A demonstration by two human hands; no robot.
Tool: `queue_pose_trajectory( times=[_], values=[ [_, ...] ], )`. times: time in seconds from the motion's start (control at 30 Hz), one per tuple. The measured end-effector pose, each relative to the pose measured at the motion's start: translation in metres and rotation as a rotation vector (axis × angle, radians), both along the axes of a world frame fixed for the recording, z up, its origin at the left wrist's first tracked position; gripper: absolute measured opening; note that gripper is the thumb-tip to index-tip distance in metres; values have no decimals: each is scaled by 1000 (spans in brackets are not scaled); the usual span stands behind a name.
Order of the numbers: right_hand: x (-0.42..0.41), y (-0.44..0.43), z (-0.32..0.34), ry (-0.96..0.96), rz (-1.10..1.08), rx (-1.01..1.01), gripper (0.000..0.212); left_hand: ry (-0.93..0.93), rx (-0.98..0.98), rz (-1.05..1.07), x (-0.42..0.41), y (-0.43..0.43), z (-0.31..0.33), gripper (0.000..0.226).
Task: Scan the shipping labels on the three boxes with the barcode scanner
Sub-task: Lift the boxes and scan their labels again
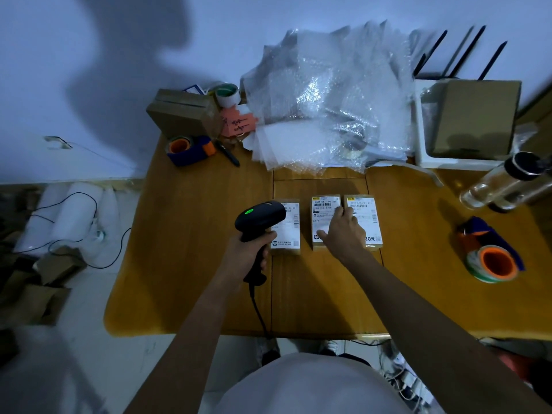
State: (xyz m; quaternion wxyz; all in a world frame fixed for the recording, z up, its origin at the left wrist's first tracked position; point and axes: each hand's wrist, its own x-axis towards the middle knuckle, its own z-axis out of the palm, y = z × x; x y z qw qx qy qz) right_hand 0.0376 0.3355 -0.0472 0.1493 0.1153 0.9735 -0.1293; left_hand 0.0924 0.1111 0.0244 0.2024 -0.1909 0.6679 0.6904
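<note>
We have the three boxes in a tight row near the middle of the wooden bench (191, 264), labels facing up: the left box (286, 231), the middle box (324, 218) and the right box (366, 213), each just beside its neighbour. Our left hand (248, 252) is wrapped around the grip of the barcode scanner (259, 218), fingers closed on the handle, and the scanner's head hangs over the left box at about 9 o'clock of the row, its green light lit and its cord (260, 312) trailing back toward 6 o'clock. Our right hand (340, 231) lies spread and flat across the middle and right boxes, covering the lower part of both labels. We judge the step in hand to be the read of the left box's label. To do it well we should tip the scanner's nose so its window faces the barcode strip at the label's 12 o'clock end, and hold it off the surface, not pressed down. The right hand steadies the row usefully now, but we would need to lift it clear before the neighbouring labels can be read. We cannot tell which labels have registered.
</note>
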Motion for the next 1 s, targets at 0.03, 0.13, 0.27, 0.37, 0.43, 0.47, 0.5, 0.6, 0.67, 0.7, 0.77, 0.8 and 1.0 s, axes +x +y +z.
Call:
queue_pose_trajectory(
  times=[0.03, 0.13, 0.27, 0.37, 0.43, 0.47, 0.5, 0.6, 0.67, 0.7, 0.77, 0.8, 1.0],
  values=[
    [-1, 1, 0, -9, -2, 7, 83, 4, 3, 1, 0, 0, 0, 17],
    [-5, 1, 0, -39, -30, 12, 93, 17, 5, 0, 0, 0, 0, 15],
    [-7, -1, 3, -62, -80, 17, 96, 18, 4, 3, 1, 0, -2, 15],
    [-7, -2, 3, -65, -100, 12, 93, 24, 18, 9, 1, 0, -3, 14],
    [-8, -3, 3, -60, -104, 7, 89, 23, 22, 12, 2, 0, -3, 13],
    [-9, -3, 4, -59, -101, 11, 89, 22, 23, 11, 2, 0, -3, 13],
    [-10, -2, 4, -61, -100, 13, 90, 24, 24, 10, 2, 0, -4, 12],
    [-12, -2, 5, -69, -113, 2, 90, 27, 13, 8, 1, 1, -3, 13],
    [-13, -2, 5, -79, -118, 0, 90, 20, 12, 8, 2, 1, -3, 13],
    [-13, -3, 5, -84, -118, -1, 90, 18, 11, 6, 2, 1, -2, 13],
    [-13, -5, 6, -90, -117, 0, 90, 13, 12, 6, 2, 1, -1, 12],
    [-13, -5, 6, -90, -119, -2, 90, 10, 14, 5, 2, 1, -1, 13],
    [-14, -5, 7, -91, -120, -12, 96, 9, 10, 4, 2, 1, -1, 14]
  ],
)
